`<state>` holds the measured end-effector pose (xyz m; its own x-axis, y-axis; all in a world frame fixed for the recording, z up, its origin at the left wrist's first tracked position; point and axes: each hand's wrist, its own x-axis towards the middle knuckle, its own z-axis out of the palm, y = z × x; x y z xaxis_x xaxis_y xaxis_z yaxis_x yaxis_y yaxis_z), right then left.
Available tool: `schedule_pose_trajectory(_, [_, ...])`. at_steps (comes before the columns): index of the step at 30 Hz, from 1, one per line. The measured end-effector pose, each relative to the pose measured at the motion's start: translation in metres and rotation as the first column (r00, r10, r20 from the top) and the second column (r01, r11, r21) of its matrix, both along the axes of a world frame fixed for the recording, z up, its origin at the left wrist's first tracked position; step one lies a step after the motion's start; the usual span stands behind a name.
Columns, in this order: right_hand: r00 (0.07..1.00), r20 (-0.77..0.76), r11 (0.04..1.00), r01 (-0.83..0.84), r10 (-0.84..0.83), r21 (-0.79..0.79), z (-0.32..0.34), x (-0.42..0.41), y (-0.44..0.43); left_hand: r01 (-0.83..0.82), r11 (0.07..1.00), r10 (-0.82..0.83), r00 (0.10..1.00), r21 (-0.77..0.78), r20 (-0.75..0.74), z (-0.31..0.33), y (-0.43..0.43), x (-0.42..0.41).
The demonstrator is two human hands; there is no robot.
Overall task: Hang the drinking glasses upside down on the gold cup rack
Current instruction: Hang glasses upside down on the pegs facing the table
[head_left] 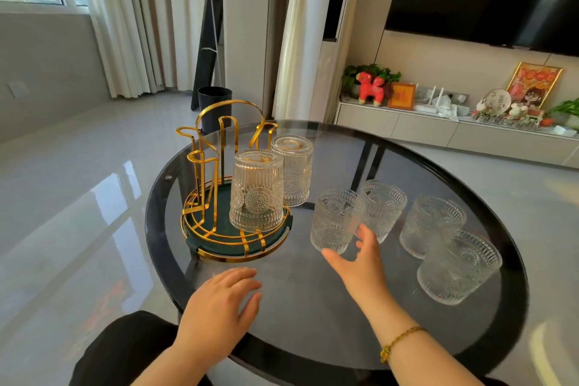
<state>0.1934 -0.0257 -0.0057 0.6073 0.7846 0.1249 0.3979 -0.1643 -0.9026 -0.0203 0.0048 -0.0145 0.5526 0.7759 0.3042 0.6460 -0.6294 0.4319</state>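
The gold cup rack (216, 141) stands on a round green tray (216, 236) at the left of the glass table. Two embossed clear glasses hang upside down on it, one in front (256, 189) and one behind (293, 169). Several upright glasses stand on the table to the right: the nearest (333, 218), one behind it (382, 208), and two further right (430, 224) (459, 266). My right hand (360, 266) is open, fingers spread just below the nearest upright glass, thumb at its base. My left hand (221, 304) rests flat and open on the table near the tray.
The round dark glass table (313, 338) has a black rim and legs showing through it. A black bin (214, 106) stands on the floor behind the rack. A low cabinet with ornaments runs along the right wall.
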Motion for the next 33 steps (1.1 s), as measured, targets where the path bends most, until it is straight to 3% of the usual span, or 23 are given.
schedule_pose_trajectory(15, [0.983, 0.055, 0.982, 0.18, -0.178, -0.05, -0.009, -0.001, 0.035, -0.006, 0.996, 0.003, 1.0, -0.094, -0.031, -0.008, 0.008, 0.002])
schedule_pose_trajectory(22, [0.996, -0.069, 0.998, 0.055, -0.052, 0.041, 0.001, -0.001, 0.014, -0.013, 0.995, 0.009, 0.999, -0.098, -0.05, -0.007, 0.009, 0.003])
schedule_pose_trajectory(27, [0.999, -0.03, 0.993, -0.036, 0.04, 0.116, 0.035, 0.003, -0.007, 0.0, 0.995, -0.004, 0.999, -0.102, -0.041, -0.006, 0.008, 0.001])
schedule_pose_trajectory(33, [0.976, 0.108, 0.976, -0.2, 0.19, 0.089, 0.097, 0.012, -0.031, 0.004, 0.99, -0.006, 1.0, -0.142, -0.011, -0.004, 0.011, 0.001])
